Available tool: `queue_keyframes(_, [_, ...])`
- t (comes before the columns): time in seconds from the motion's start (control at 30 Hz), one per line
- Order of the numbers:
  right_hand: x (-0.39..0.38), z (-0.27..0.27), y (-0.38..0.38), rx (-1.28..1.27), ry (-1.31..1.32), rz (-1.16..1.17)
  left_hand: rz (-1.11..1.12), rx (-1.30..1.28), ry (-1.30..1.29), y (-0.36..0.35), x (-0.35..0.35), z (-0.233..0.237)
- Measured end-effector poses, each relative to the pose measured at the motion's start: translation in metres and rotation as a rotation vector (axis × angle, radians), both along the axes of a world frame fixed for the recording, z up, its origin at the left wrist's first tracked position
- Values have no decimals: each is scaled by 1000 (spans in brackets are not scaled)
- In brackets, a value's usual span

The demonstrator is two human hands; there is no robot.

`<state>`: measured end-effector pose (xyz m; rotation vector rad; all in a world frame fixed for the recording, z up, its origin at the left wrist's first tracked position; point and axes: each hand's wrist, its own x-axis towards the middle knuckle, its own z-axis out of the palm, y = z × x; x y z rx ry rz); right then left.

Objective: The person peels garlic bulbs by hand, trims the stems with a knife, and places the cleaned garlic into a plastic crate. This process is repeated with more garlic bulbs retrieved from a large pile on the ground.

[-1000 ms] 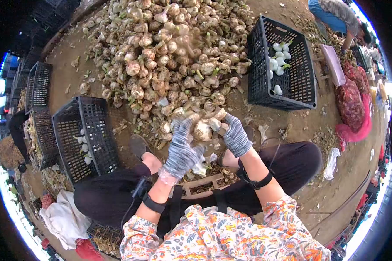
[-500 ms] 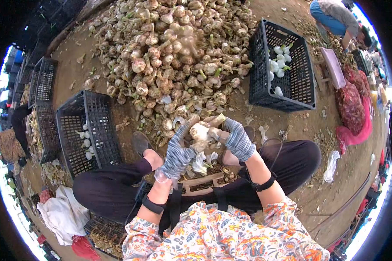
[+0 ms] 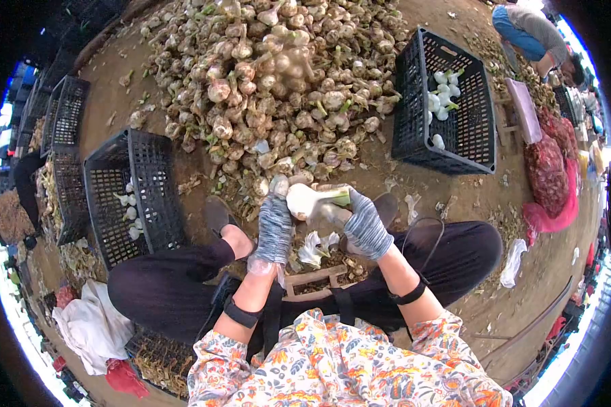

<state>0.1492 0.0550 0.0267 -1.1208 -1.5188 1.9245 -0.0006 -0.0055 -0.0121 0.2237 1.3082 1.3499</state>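
Note:
Between my gloved hands is a white garlic bulb [image 3: 301, 201] with its green-tipped stem [image 3: 339, 197] pointing right. My left hand [image 3: 275, 227] wraps its fingers round the bulb's left side. My right hand [image 3: 366, 224] is closed round the stem, its thumb below and fingers above. Both hands wear grey striped knit gloves with worn fingertips. Just beyond them lies a large heap of unpeeled garlic [image 3: 271, 88]. White peeled skins [image 3: 312, 249] lie on the ground below the hands.
Black crates with white bulbs stand at the right [image 3: 482, 115] and left [image 3: 157, 197]. A wooden frame [image 3: 316, 277] lies between my legs. At the far right are red net bags [image 3: 548, 173] and a bending person [image 3: 533, 34]. White cloth [image 3: 91, 329] lies lower left.
The bulb has turned, so its stem now points right and more of its white surface shows. My left hand is more upright. The view has shifted slightly.

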Motion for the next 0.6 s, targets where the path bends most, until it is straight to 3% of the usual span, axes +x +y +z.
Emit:
queue_keyframes(0.03, [-5, 3, 1, -210, 92, -65, 13, 94, 292, -1, 1, -10])
queue_keyframes(0.07, [-10, -6, -2, -153, 91, -120, 99, 8, 119, -5, 6, -21])
queue_keyframes(0.1, [-14, -2, -3, -199, 99, -178, 60, 70, 87, -3, 9, 0])
queue_keyframes(0.17, [-14, -25, -5, -127, 120, -200, -28, 214, 458, -4, 13, 3])
queue_keyframes(0.2, [-14, -27, -3, -248, 110, -230, -52, 265, 462, -6, 20, 30])
queue_keyframes(0.23, [-11, -27, -4, -315, 142, -229, 41, 244, 717, -8, 30, 3])
queue_keyframes(0.3, [-13, -28, -8, -238, 79, -159, -23, 266, 1053, -9, 37, 15])
queue_keyframes(0.33, [-11, -29, -11, -77, -25, -101, -18, 217, 836, -11, 31, 14])
queue_keyframes(0.37, [-10, -29, -13, 81, -129, -39, 18, 272, 976, -7, 26, 16])
queue_keyframes(0.43, [-6, -28, -17, 430, -285, -61, -45, 199, 481, -10, 9, 7])
queue_keyframes(0.47, [-4, -31, -18, 423, -279, -54, -161, 109, 383, -5, -6, 8])
queue_keyframes(0.5, [-2, -37, -17, 236, -193, -53, -269, 20, 286, 4, -19, 12])
queue_keyframes(0.53, [0, -42, -16, 43, -106, -48, -221, -176, 149, 8, -18, 15])
queue_keyframes(0.57, [-1, -37, -13, 148, -194, -22, -183, -250, 48, 7, -23, 7])
queue_keyframes(0.6, [-2, -28, -11, 67, -129, -56, -185, -22, 329, 5, -21, 8])
